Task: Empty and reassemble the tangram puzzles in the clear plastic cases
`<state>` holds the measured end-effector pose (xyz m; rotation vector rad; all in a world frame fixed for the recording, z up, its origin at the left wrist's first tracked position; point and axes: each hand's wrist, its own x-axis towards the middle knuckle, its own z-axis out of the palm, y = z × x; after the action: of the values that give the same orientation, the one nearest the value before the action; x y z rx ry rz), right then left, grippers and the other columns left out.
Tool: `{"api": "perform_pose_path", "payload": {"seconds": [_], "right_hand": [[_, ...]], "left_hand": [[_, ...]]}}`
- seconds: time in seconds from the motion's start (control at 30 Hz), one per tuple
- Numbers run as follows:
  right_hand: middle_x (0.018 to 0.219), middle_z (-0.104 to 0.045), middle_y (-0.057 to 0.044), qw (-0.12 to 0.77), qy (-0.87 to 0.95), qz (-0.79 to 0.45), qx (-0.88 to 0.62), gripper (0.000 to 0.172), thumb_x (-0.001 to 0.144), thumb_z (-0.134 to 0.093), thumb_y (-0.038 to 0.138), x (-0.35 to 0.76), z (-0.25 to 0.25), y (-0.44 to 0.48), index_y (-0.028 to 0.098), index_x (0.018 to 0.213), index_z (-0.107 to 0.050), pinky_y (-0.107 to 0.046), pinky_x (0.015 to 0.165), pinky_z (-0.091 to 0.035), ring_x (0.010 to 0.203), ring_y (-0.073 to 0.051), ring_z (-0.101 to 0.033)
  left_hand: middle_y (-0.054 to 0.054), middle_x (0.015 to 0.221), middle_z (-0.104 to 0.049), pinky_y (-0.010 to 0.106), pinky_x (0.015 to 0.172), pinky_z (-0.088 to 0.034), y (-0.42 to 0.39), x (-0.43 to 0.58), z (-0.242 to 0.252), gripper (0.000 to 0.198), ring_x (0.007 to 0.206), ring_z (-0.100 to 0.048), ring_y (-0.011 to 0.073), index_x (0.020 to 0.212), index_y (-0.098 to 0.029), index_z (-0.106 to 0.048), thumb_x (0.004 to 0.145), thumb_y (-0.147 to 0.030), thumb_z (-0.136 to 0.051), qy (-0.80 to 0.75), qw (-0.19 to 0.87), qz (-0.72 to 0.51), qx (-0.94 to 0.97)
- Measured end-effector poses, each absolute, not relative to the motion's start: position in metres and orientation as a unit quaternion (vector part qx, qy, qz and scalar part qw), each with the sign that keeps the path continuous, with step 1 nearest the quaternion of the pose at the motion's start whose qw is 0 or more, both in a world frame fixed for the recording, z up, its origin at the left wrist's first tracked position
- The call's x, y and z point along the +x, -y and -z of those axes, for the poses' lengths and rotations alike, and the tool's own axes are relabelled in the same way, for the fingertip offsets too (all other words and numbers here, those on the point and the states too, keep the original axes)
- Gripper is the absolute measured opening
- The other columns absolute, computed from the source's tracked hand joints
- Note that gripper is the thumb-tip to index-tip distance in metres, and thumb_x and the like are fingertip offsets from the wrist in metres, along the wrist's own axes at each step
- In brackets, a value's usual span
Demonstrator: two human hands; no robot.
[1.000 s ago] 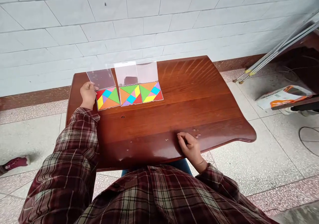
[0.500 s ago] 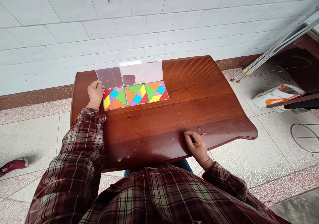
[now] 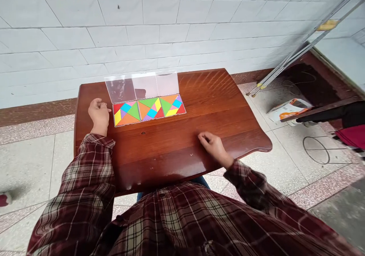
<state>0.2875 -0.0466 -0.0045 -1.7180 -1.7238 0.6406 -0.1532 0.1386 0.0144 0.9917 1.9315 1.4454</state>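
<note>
Three tangram sets lie side by side in clear cases on a dark wooden table (image 3: 228, 111), each with its lid standing up behind it. My left hand (image 3: 98, 113) rests on the table just left of the left tangram case (image 3: 126, 112), its fingers loosely curled with nothing in them. The middle case (image 3: 150, 108) and the right case (image 3: 172, 105) touch each other. My right hand (image 3: 213, 146) rests near the table's front edge, fingers curled down on the wood, apart from the cases.
A white tiled wall runs behind the table. On the floor to the right lie a white and orange box (image 3: 288, 109), metal poles (image 3: 288, 62) leaning on the wall, and a wire ring (image 3: 316, 149).
My left hand has let go of the left case's lid and drawn back a little. My right hand has slid forward from the table's front edge. The view has shifted.
</note>
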Motion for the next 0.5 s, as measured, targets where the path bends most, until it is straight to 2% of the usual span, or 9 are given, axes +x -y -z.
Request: {"api": "perform_pose_path", "payload": {"seconds": [0.07,0.17,0.3,0.33,0.4,0.5], "right_hand": [[0.073,-0.066,-0.002,0.313,0.646,-0.27,-0.642,0.016,0.079,-0.056,0.034,0.287,-0.008,-0.002,0.02,0.078,-0.062,-0.029,0.07,-0.051,0.067,-0.016,-0.061],[0.071,-0.062,0.001,0.324,0.565,-0.327,-0.685,0.012,0.078,-0.06,0.024,0.275,-0.026,-0.086,0.018,0.087,-0.061,-0.025,0.06,-0.048,0.055,-0.01,-0.055],[0.089,-0.065,-0.003,0.343,0.485,-0.385,-0.707,0.018,0.083,-0.063,0.015,0.246,-0.041,-0.17,0.015,0.1,-0.058,-0.019,0.046,-0.037,0.051,-0.005,-0.05],[0.088,-0.064,-0.003,0.346,0.484,-0.404,-0.695,0.017,0.085,-0.062,0.014,0.24,-0.042,-0.182,0.015,0.101,-0.057,-0.018,0.044,-0.034,0.05,-0.005,-0.048],[0.077,-0.06,0.0,0.344,0.49,-0.443,-0.668,0.004,0.091,-0.057,0.013,0.232,-0.041,-0.197,0.014,0.094,-0.058,-0.016,0.042,-0.028,0.047,-0.003,-0.044],[0.062,-0.052,0.004,0.34,0.486,-0.475,-0.651,0.011,0.094,-0.054,0.011,0.229,-0.034,-0.205,0.015,0.083,-0.055,-0.015,0.041,-0.024,0.045,-0.002,-0.039]], "left_hand": [[0.001,0.084,-0.064,0.017,0.045,-0.037,-0.114,-0.145,-0.018,0.03,0.048,-0.053,0.0052,0.104,-0.015,-0.058,0.076,-0.008,-0.049,-0.712,0.282,-0.514,0.388],[-0.001,0.083,-0.067,0.018,0.047,-0.04,-0.062,-0.119,-0.021,0.026,0.052,-0.056,0.007,0.1,-0.017,-0.061,0.076,-0.018,-0.053,-0.675,0.32,-0.482,0.457],[0.001,0.082,-0.069,0.024,0.056,-0.05,0.009,-0.071,-0.011,0.021,0.052,-0.058,0.0091,0.095,-0.018,-0.064,0.08,-0.03,-0.055,-0.624,0.381,-0.413,0.543],[0.002,0.082,-0.07,0.027,0.059,-0.053,0.023,-0.059,-0.007,0.021,0.053,-0.059,0.0102,0.094,-0.019,-0.065,0.082,-0.031,-0.054,-0.608,0.375,-0.402,0.573],[0.005,0.087,-0.073,0.031,0.065,-0.056,0.043,-0.04,0.001,0.02,0.06,-0.063,0.0137,0.093,-0.022,-0.068,0.086,-0.032,-0.051,-0.57,0.339,-0.397,0.635],[0.007,0.089,-0.074,0.034,0.073,-0.058,0.054,-0.024,0.01,0.021,0.076,-0.069,0.0186,0.093,-0.027,-0.07,0.09,-0.031,-0.049,-0.509,0.299,-0.363,0.721]]}}
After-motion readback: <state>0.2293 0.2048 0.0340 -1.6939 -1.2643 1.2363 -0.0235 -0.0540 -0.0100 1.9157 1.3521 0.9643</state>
